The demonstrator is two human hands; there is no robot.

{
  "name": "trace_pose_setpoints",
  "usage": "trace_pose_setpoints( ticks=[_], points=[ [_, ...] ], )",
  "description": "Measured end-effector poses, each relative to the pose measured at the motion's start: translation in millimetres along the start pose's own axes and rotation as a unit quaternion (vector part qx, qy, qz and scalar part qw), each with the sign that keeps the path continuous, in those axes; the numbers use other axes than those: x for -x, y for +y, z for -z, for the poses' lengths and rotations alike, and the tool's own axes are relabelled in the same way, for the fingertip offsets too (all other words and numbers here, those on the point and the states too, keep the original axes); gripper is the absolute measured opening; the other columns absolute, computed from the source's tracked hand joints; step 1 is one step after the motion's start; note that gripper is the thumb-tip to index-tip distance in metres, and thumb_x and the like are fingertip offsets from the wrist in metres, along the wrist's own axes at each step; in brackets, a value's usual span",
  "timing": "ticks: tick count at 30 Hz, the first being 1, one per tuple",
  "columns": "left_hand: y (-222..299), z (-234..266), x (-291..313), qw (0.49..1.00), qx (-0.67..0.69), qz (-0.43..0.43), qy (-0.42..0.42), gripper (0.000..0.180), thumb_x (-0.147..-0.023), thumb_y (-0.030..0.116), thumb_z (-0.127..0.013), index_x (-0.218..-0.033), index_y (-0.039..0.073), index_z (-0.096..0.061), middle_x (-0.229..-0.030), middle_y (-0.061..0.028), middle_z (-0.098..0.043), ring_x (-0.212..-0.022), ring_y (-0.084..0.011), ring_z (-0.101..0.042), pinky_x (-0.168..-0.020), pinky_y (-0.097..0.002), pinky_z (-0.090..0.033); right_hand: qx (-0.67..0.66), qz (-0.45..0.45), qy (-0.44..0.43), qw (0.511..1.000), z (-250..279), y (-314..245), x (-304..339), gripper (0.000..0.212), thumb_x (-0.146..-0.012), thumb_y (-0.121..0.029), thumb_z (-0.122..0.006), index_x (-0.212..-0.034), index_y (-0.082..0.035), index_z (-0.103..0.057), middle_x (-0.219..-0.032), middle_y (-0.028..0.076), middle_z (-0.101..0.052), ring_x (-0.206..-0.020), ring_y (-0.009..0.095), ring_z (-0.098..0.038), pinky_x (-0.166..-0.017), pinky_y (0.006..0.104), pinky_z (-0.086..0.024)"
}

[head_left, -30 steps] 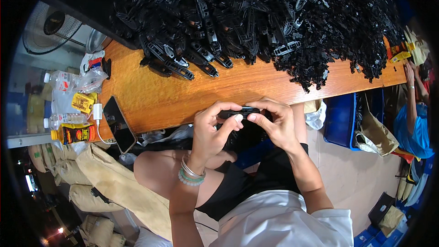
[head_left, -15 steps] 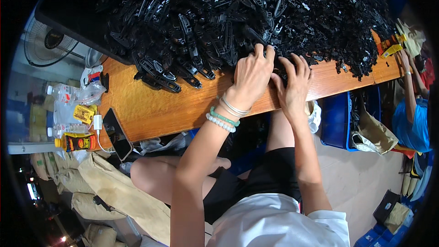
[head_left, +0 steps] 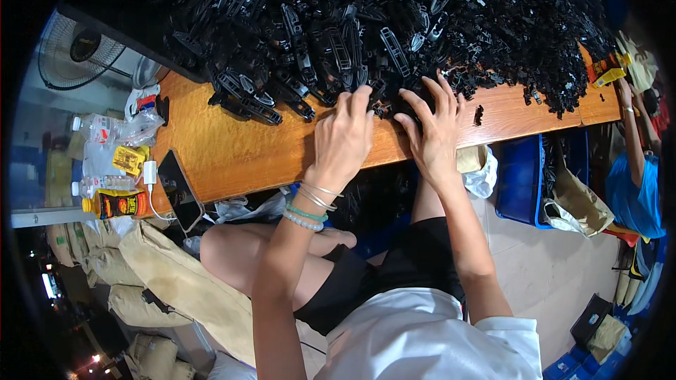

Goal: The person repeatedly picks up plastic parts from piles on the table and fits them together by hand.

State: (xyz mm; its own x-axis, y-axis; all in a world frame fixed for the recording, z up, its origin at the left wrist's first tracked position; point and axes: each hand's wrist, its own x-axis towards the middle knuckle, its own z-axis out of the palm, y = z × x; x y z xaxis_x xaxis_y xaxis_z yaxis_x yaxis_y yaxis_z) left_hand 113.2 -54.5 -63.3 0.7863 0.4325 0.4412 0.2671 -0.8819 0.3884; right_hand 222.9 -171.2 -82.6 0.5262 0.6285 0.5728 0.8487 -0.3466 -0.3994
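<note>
A big heap of long black plastic frame-like parts spreads over the wooden table's far side. At its near edge is my left hand, with bracelets at the wrist and its fingers drawn together. Its fingertips meet the long parts, but what they pinch, if anything, is hidden. My right hand hovers close by with fingers spread and slightly bent, over the edge of the heap. Small black plastic pieces form a second heap to the right. One loose black piece lies on the wood beside my right hand.
A phone with a white cable lies at the table's left edge, near bottles and a fan. Below the table at right stands a blue bin. Another person in a blue top works at far right.
My left hand has moved left and nearer to me, away from my right hand. My right hand has shifted slightly left and nearer, its fingers spreading wider. A loose piece now shows on the wood.
</note>
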Motion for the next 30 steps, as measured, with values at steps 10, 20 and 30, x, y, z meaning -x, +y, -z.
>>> trace_pose_setpoints(
  ticks=[10,20,30],
  points=[
    [-5,32,35,0.778,0.548,0.307,-0.027,0.013,-0.088,0.004,-0.053,-0.100,0.004,-0.049,-0.080,-0.0029,-0.051,-0.053,-0.0043,-0.045,-0.042,-0.0171,-0.035,-0.143,-0.152,0.177,0.962,20,33,16,0.021,-0.083,-0.008,-0.059,-0.104,-0.005,-0.059,-0.106,0.013,-0.055,-0.102,0.029,-0.050,-0.091,0.0415,-0.034],
    [0,35,56,0.678,0.673,0.290,-0.057,0.027,-0.078,-0.004,-0.060,-0.097,0.006,-0.043,-0.092,-0.0139,-0.057,-0.054,-0.0077,-0.049,-0.041,-0.0161,-0.038,-0.109,-0.277,0.183,0.937,37,57,29,0.007,-0.082,-0.008,-0.063,-0.085,-0.002,-0.063,-0.081,0.006,-0.062,-0.070,0.015,-0.057,-0.064,0.0287,-0.043],
    [26,45,68,0.691,0.662,0.291,-0.022,0.025,-0.083,-0.002,-0.058,-0.105,0.000,-0.046,-0.073,-0.0066,-0.058,-0.050,-0.0069,-0.050,-0.045,-0.0179,-0.040,-0.493,-0.238,-0.067,0.834,29,-69,31,0.016,-0.083,0.003,-0.058,-0.098,0.003,-0.063,-0.091,0.010,-0.062,-0.077,0.014,-0.059,-0.070,0.0251,-0.047]
  ],
)
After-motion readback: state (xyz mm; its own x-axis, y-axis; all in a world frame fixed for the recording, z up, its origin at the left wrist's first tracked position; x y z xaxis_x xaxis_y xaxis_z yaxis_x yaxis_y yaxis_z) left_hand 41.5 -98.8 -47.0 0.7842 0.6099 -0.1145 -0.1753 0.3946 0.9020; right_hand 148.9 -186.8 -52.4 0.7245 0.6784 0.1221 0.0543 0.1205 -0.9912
